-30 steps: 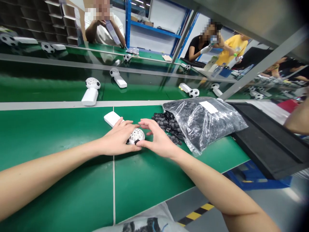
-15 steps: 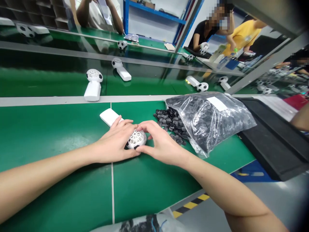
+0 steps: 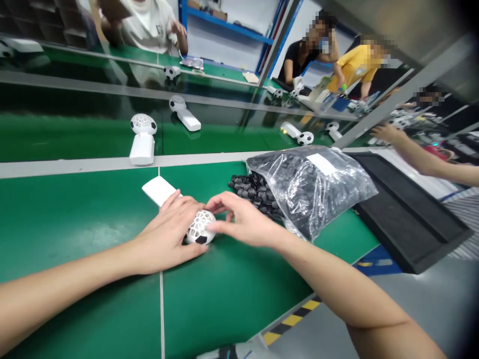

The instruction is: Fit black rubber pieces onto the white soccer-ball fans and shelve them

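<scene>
A white device with a round football-patterned head (image 3: 201, 228) and a flat white handle lies on the green table (image 3: 93, 214). My left hand (image 3: 168, 234) wraps over the part between head and handle, its thumb along the near side of the head. From the right, my right hand (image 3: 243, 219) touches the head with its thumb, the fingers curled at the far edge; whether a small piece is between them is hidden. Just beyond my right hand, black pieces (image 3: 254, 192) spill from a clear plastic bag (image 3: 310, 184).
Behind the table, more football-headed devices (image 3: 143, 142) lie on a green belt (image 3: 75, 124). A black tray (image 3: 411, 214) stands right of the bag. Another person's arm (image 3: 419, 154) reaches in at the right, and several people work across the belt.
The view has shifted slightly. My right thumb has moved from the near edge of the head onto its right side, uncovering a black patch. Another person's arm now extends farther in at the right.
</scene>
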Available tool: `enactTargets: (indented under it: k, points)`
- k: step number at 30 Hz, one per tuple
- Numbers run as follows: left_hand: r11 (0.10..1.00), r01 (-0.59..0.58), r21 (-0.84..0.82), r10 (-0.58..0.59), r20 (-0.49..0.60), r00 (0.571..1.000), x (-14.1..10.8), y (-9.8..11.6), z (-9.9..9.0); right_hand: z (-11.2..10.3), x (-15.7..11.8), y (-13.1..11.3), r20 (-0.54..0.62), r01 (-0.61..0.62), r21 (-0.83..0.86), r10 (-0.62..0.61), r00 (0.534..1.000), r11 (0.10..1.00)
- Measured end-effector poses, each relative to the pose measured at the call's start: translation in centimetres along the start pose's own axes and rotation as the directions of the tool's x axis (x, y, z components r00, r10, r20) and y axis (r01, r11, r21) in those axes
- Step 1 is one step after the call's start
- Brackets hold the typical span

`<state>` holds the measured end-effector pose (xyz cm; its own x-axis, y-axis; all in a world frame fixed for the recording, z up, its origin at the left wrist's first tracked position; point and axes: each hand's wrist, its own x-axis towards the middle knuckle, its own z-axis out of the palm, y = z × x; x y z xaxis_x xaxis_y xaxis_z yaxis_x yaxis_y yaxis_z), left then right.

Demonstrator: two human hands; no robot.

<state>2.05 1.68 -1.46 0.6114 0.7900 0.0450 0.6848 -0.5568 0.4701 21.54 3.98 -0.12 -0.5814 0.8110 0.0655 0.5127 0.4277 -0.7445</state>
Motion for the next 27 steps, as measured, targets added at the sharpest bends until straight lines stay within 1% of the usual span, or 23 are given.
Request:
enactTargets:
  k: [1, 2, 3, 4, 5, 6, 7, 10, 12, 13, 15, 17, 18, 20, 22, 23, 25, 26, 27]
  points:
    - [1.0, -0.012, 0.002, 0.012, 0.012, 1.0, 0.0, -0.2, 0.0, -0.6, 0.5, 0.8, -0.033, -0.006, -0.075, 0.004, 0.999, 0.997]
    - [1.0, -0.023, 0.005, 0.023, 0.022, 1.0, 0.0, -0.4, 0.0, -1.2, 1.0, 1.7, -0.082, -0.034, -0.208, 0.017, 0.996, 0.978]
    - [1.0, -0.03, 0.009, 0.03, 0.026, 0.999, -0.1, -0.6, 0.0, -1.7, 1.6, 2.5, -0.135, -0.075, -0.369, 0.026, 0.99, 0.926]
    - [0.999, -0.033, 0.013, 0.033, 0.025, 0.999, -0.1, -0.7, 0.0, -2.2, 2.2, 3.3, -0.176, -0.117, -0.521, 0.028, 0.984, 0.845]
    - [0.999, -0.035, 0.016, 0.035, 0.027, 0.999, 0.0, -0.9, 0.0, -2.5, 2.7, 4.0, -0.188, -0.143, -0.635, 0.027, 0.982, 0.759]
    - [0.999, -0.037, 0.018, 0.037, 0.033, 0.999, 0.0, -1.0, -0.1, -2.7, 3.1, 4.6, -0.18, -0.148, -0.708, 0.026, 0.983, 0.69]
    - [0.999, -0.041, 0.018, 0.04, 0.042, 0.998, 0.0, -1.1, -0.2, -2.7, 3.4, 5.0, -0.162, -0.137, -0.75, 0.022, 0.987, 0.648]
    - [0.998, -0.057, 0.016, 0.056, 0.087, 0.995, 0.1, -1.1, -0.5, -2.0, 3.7, 5.4, -0.113, -0.088, -0.792, -0.003, 0.994, 0.605]
    - [0.999, -0.039, 0.03, 0.036, 0.09, 0.995, -0.1, -0.8, -0.5, -1.6, 3.5, 5.1, -0.111, -0.081, -0.815, -0.017, 0.994, 0.574]
    - [0.999, -0.009, 0.045, 0.006, 0.069, 0.998, -0.3, -0.6, -0.5, -1.5, 3.3, 4.9, -0.116, -0.083, -0.824, -0.022, 0.993, 0.561]
    - [0.994, 0.081, 0.075, -0.08, -0.008, 0.997, -0.6, -0.1, -0.2, -1.4, 2.6, 4.2, -0.128, -0.088, -0.827, -0.034, 0.991, 0.555]
    - [0.985, 0.151, 0.079, -0.146, -0.061, 0.987, -0.9, 0.4, 0.0, -1.4, 1.6, 3.3, -0.116, -0.07, -0.801, -0.039, 0.992, 0.595]
    - [0.984, 0.163, 0.072, -0.158, -0.064, 0.985, -0.9, 0.6, 0.0, -1.4, 1.0, 2.8, -0.091, -0.048, -0.786, -0.039, 0.995, 0.616]
    - [0.989, 0.139, 0.046, -0.138, -0.023, 0.99, -0.9, 0.7, -0.2, -1.2, -0.2, 1.9, 0.02, 0.036, -0.781, -0.034, 0.999, 0.624]
    - [0.994, 0.109, 0.012, -0.109, 0.033, 0.993, -0.7, 0.7, -0.4, -0.7, -1.1, 1.1, 0.139, 0.131, -0.812, -0.029, 0.99, 0.568]
    - [0.994, 0.11, -0.006, -0.11, 0.053, 0.993, -0.7, 0.7, -0.5, -0.4, -1.3, 0.9, 0.177, 0.166, -0.83, -0.032, 0.984, 0.533]
    - [0.988, 0.143, -0.05, -0.139, 0.073, 0.988, -0.6, 0.7, -0.5, 0.4, -1.5, 0.8, 0.198, 0.201, -0.846, -0.06, 0.978, 0.493]
    - [0.984, 0.162, -0.076, -0.156, 0.074, 0.985, -0.6, 0.7, -0.5, 0.8, -1.5, 1.0, 0.19, 0.204, -0.843, -0.079, 0.979, 0.498]
    - [0.98, 0.173, -0.102, -0.167, 0.07, 0.983, -0.6, 0.8, -0.5, 1.1, -1.3, 1.2, 0.183, 0.207, -0.828, -0.096, 0.978, 0.521]
